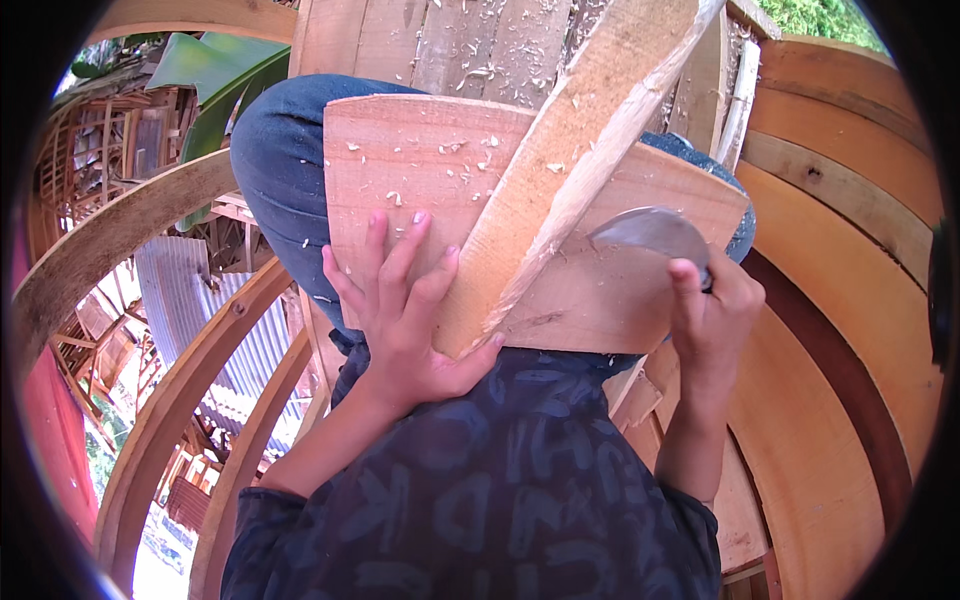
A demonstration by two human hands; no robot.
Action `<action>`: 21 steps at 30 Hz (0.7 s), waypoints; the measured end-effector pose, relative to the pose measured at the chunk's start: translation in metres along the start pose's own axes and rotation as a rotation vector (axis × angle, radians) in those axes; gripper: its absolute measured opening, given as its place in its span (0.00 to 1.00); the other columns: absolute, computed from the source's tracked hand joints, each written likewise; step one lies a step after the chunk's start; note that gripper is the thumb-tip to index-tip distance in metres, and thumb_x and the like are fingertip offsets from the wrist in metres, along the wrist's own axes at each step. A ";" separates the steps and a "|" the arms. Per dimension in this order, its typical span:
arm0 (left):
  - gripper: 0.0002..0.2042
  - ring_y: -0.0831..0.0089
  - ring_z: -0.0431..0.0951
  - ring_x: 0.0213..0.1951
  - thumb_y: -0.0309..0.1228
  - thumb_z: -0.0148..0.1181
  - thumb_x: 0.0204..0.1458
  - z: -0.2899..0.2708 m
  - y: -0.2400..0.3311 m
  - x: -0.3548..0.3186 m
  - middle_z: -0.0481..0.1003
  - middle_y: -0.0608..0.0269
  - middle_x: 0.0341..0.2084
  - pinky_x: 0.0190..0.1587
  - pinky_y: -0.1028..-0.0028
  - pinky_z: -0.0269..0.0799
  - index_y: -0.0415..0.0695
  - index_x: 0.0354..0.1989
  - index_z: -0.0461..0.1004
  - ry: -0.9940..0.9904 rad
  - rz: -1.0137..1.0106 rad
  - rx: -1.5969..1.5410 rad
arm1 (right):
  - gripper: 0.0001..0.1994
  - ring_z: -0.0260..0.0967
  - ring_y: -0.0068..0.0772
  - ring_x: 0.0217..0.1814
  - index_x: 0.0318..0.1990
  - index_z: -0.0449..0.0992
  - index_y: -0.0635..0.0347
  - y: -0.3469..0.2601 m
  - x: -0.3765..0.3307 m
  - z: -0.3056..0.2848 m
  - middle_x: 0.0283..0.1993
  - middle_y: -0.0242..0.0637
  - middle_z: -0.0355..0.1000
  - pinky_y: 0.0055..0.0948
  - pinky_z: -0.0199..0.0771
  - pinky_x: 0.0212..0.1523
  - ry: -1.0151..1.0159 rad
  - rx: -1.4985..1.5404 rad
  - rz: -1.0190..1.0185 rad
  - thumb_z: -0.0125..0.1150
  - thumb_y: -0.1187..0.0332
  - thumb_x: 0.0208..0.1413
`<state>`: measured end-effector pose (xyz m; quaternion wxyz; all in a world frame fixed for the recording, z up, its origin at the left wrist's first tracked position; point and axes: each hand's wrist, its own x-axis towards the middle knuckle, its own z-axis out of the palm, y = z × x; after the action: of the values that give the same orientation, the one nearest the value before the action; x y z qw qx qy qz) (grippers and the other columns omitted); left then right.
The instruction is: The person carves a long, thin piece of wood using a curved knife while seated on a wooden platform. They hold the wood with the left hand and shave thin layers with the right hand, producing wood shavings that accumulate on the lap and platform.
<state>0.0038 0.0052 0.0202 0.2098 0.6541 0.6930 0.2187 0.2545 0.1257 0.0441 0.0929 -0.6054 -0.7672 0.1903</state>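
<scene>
My left hand (405, 325) is spread open, its fingers fanned over the lap board (600, 300) near that board's left edge, the thumb reaching around the near end of a long wooden strip (555, 165). That strip lies aslant on the board, its near end at the middle of the near edge, and it runs up past the far edge, right of centre, and out beyond it. The side of the strip toward my right looks pale and rough; its upper face is smoother and yellower. My right hand (715, 310) is closed around the handle of a curved knife (655, 232), just by the board's right edge. The blade reaches in over the board, its tip just beside the strip; I cannot tell whether they touch. Curled shavings (490, 157) are scattered mostly along the far edge and toward the far left corner. The board rests across my blue jeans (285, 180), its near edge against my dark patterned shirt (480, 480). Past the far edge lie planks (460, 50) sprinkled with more shavings. Off to the left are curved timbers (200, 390) and a corrugated sheet (175, 290).
</scene>
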 end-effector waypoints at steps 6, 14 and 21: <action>0.36 0.44 0.47 0.70 0.50 0.68 0.35 -0.015 0.023 0.009 0.59 0.48 0.64 0.64 0.39 0.20 0.45 0.54 0.68 0.012 -0.007 -0.011 | 0.32 0.63 0.41 0.13 0.14 0.65 0.58 -0.037 0.023 -0.001 0.11 0.39 0.62 0.34 0.61 0.15 0.037 -0.084 -0.240 0.65 0.35 0.41; 0.34 0.45 0.48 0.70 0.48 0.68 0.35 -0.013 0.023 0.010 0.60 0.50 0.64 0.64 0.39 0.19 0.47 0.53 0.69 0.022 -0.021 -0.036 | 0.35 0.66 0.40 0.17 0.14 0.69 0.59 -0.015 0.052 -0.003 0.13 0.38 0.64 0.33 0.63 0.18 0.143 -0.307 -0.215 0.63 0.30 0.36; 0.36 0.42 0.45 0.70 0.49 0.67 0.35 0.000 0.004 0.003 0.58 0.46 0.64 0.63 0.38 0.21 0.45 0.54 0.66 -0.008 0.029 0.002 | 0.39 0.49 0.30 0.20 0.16 0.60 0.68 0.101 0.098 -0.048 0.14 0.35 0.52 0.36 0.52 0.23 0.311 -0.093 0.468 0.50 0.34 0.56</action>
<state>0.0065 0.0084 0.0224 0.2088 0.6651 0.6828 0.2184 0.3385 0.2480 0.0386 0.1349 -0.7917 -0.5910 0.0762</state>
